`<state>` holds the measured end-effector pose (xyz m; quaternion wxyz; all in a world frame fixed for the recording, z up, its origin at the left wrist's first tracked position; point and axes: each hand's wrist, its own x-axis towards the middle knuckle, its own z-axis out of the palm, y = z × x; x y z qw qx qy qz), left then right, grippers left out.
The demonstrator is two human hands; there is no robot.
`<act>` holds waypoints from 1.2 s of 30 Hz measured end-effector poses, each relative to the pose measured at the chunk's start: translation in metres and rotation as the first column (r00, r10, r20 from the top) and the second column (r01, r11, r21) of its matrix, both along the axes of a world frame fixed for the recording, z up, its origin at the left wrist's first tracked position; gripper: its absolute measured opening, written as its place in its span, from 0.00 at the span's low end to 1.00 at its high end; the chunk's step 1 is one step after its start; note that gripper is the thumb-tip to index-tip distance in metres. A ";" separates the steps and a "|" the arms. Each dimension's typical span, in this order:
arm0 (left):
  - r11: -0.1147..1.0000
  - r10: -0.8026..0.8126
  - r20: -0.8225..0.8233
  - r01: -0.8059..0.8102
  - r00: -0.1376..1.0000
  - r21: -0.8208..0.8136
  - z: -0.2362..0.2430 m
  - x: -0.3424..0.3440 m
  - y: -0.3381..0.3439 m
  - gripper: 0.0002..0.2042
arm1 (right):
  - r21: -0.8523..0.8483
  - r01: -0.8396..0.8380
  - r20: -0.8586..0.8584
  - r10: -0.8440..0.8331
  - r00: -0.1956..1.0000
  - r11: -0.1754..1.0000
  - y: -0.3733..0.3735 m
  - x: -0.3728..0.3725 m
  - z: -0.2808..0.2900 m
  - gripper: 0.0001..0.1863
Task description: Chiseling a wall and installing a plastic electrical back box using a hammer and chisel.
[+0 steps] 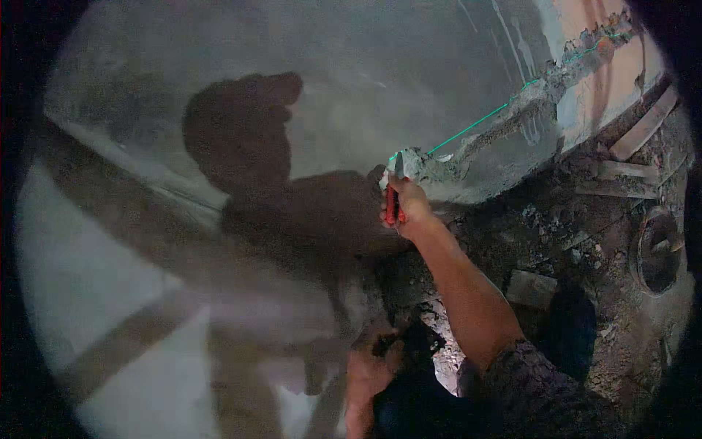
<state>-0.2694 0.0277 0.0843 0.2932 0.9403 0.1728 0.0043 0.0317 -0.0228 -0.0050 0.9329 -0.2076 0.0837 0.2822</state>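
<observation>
My right hand (414, 203) is closed around the red handles of a pair of pliers (391, 205). The pliers' grey jaws point up against the grey wall (351, 110), at the left end of a rough, broken-out groove (475, 150). Whether the jaws grip anything there is too small to tell. A thin bright green line (468, 132) runs along the groove, up to the right. Lower down, my left hand (374, 362) has its fingers curled in front of dark clothing; what they hold, if anything, is hidden.
Rubble and dirt cover the floor at the right. A round bucket (657, 252) lies there, with wooden boards (629, 170) behind it and a block (531, 289) nearer my right forearm. My shadow (241, 135) falls across the wall.
</observation>
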 end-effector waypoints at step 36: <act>0.997 -0.076 -0.097 0.075 0.992 -0.011 0.004 0.002 0.002 0.13 | 0.131 -0.073 0.052 0.067 0.996 0.989 -0.018 -0.009 0.018 0.12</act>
